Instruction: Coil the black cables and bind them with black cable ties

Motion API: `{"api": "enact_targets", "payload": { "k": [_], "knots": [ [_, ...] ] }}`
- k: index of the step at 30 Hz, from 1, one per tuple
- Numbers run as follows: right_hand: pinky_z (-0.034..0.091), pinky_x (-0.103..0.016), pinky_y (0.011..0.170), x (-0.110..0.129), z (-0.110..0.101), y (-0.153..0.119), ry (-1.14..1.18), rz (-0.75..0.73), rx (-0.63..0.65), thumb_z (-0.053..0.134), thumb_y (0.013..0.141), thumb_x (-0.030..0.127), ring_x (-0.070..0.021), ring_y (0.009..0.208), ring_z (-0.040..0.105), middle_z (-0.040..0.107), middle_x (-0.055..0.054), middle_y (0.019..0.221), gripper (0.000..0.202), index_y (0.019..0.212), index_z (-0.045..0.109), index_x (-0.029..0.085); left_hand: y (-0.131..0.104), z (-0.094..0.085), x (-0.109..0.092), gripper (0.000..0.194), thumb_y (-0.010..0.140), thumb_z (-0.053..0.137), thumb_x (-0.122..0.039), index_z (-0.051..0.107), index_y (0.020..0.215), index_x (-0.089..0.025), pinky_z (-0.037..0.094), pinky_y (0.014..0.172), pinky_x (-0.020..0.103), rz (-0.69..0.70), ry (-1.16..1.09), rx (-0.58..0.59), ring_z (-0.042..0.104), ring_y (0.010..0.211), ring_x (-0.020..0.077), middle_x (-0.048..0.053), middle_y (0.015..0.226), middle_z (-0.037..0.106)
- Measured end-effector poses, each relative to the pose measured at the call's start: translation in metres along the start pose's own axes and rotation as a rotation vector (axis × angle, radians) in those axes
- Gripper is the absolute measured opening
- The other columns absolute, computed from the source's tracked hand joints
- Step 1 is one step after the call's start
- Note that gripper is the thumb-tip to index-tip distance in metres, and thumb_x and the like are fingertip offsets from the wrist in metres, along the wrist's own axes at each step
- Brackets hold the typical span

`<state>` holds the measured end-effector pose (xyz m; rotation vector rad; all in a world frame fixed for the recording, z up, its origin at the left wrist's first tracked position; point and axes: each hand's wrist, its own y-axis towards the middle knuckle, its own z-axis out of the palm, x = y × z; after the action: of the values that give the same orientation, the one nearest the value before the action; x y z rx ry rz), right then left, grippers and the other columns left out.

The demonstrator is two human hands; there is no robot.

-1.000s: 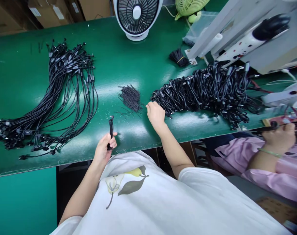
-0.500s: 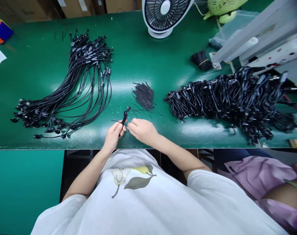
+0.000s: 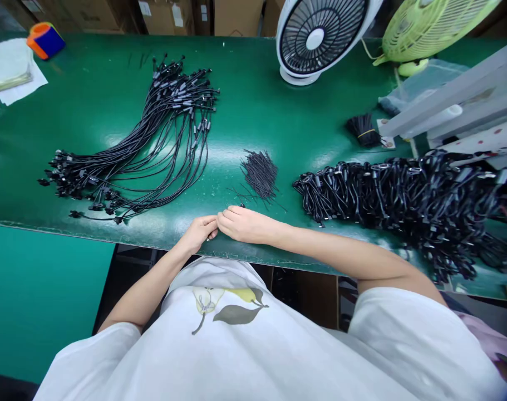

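Near the front edge of the green table, my two hands meet. My left hand (image 3: 200,233) is closed round a folded black cable, mostly hidden by the fingers; a small end of the cable (image 3: 208,239) shows beneath them. My right hand (image 3: 245,224) presses against the left fingertips, its fingers closed at the thin black twist tie round the cable; the tie itself is hidden now. A dark tip pokes out above the right knuckles. Just beyond my hands lies a pile of loose twist ties (image 3: 260,175), with a few strays beside it.
Long black cables (image 3: 128,145) lie spread at the left. A heap of bundled cables (image 3: 387,195) covers the right side. Behind stand a white fan (image 3: 315,39), a green fan (image 3: 434,30), a banded bunch of ties (image 3: 364,130) and an orange-blue roll (image 3: 45,42).
The view has shifted and turned. My right hand has closed in over the cable against my left, covering the cable and the twist tie that showed before.
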<state>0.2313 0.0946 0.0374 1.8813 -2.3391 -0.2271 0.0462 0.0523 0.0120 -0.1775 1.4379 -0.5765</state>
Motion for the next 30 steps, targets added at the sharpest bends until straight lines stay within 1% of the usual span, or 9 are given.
{"api": "enact_targets", "payload": {
  "k": [4,7,11,15,19,21,23,27,30],
  "knots": [
    [0.030,-0.035,0.064,0.001,-0.001,-0.002,-0.034,-0.023,0.032,0.025,0.096,0.006,-0.0205,0.075,0.044,0.055,-0.008,0.080,0.038,0.086,0.060,0.017,0.003,0.000,0.004,0.044,0.065,0.076,-0.054,0.059,0.066,-0.014,0.021,0.048,0.022,-0.098,-0.101,0.054,0.034,0.047,0.0072,-0.004,0.050,0.043],
    [0.030,-0.035,0.062,0.000,0.001,-0.003,-0.047,-0.075,0.042,0.027,0.095,0.004,-0.0208,0.074,0.043,0.053,-0.008,0.077,0.037,0.083,0.060,0.018,0.006,-0.001,0.008,0.045,0.060,0.081,-0.052,0.061,0.068,-0.013,0.021,0.047,0.021,-0.155,-0.176,0.083,0.034,0.047,0.0062,-0.004,0.054,0.044],
    [0.030,-0.035,0.062,-0.004,0.003,-0.003,-0.175,-0.161,0.064,0.031,0.095,0.006,-0.0207,0.075,0.044,0.055,-0.007,0.079,0.034,0.086,0.061,0.017,0.006,-0.002,0.012,0.044,0.055,0.084,-0.048,0.060,0.067,-0.012,0.023,0.046,0.020,-0.221,-0.249,0.111,0.035,0.048,0.0051,-0.003,0.058,0.046],
    [0.029,-0.034,0.060,-0.006,0.002,-0.003,-0.226,-0.233,0.064,0.035,0.095,0.008,-0.0198,0.071,0.044,0.054,-0.007,0.075,0.031,0.084,0.063,0.014,0.007,0.000,0.017,0.039,0.058,0.083,-0.043,0.060,0.067,-0.012,0.024,0.046,0.019,-0.258,-0.258,0.101,0.037,0.047,0.0046,-0.003,0.057,0.049],
    [0.030,-0.035,0.061,0.000,0.004,-0.006,-0.249,-0.259,0.032,0.043,0.093,0.011,-0.0203,0.070,0.046,0.055,-0.007,0.076,0.023,0.084,0.064,0.013,0.006,0.007,0.024,0.029,0.064,0.076,-0.038,0.060,0.062,-0.013,0.022,0.044,0.020,-0.278,-0.202,0.038,0.037,0.043,0.0065,-0.004,0.046,0.049],
    [0.029,-0.035,0.059,0.005,0.009,-0.008,-0.255,-0.237,0.009,0.046,0.090,0.011,-0.0205,0.067,0.046,0.054,-0.006,0.073,0.020,0.082,0.063,0.014,0.005,0.010,0.025,0.025,0.065,0.074,-0.034,0.060,0.059,-0.014,0.023,0.044,0.020,-0.276,-0.183,-0.010,0.037,0.042,0.0072,-0.004,0.043,0.048],
    [0.028,-0.036,0.058,0.007,0.018,-0.008,-0.273,-0.184,-0.022,0.046,0.088,0.008,-0.0207,0.065,0.045,0.052,-0.006,0.071,0.021,0.080,0.063,0.015,0.006,0.014,0.024,0.022,0.066,0.073,-0.031,0.062,0.059,-0.014,0.025,0.044,0.021,-0.257,-0.187,-0.074,0.037,0.042,0.0075,-0.004,0.043,0.048],
    [0.029,-0.036,0.058,0.005,0.038,0.004,-0.393,-0.114,-0.124,0.044,0.080,-0.001,-0.0211,0.061,0.044,0.050,-0.007,0.067,0.026,0.073,0.063,0.015,0.014,0.021,0.017,0.020,0.069,0.071,-0.033,0.065,0.067,-0.015,0.026,0.046,0.022,-0.188,-0.274,-0.220,0.038,0.045,0.0094,-0.005,0.044,0.046],
    [0.030,-0.036,0.056,0.000,0.043,0.016,-0.478,-0.109,-0.180,0.046,0.078,-0.002,-0.0201,0.057,0.045,0.048,-0.006,0.063,0.025,0.067,0.060,0.015,0.024,0.026,0.012,0.023,0.073,0.066,-0.038,0.064,0.066,-0.016,0.027,0.046,0.024,-0.148,-0.382,-0.310,0.035,0.046,0.0104,-0.005,0.046,0.042]
  ]
}}
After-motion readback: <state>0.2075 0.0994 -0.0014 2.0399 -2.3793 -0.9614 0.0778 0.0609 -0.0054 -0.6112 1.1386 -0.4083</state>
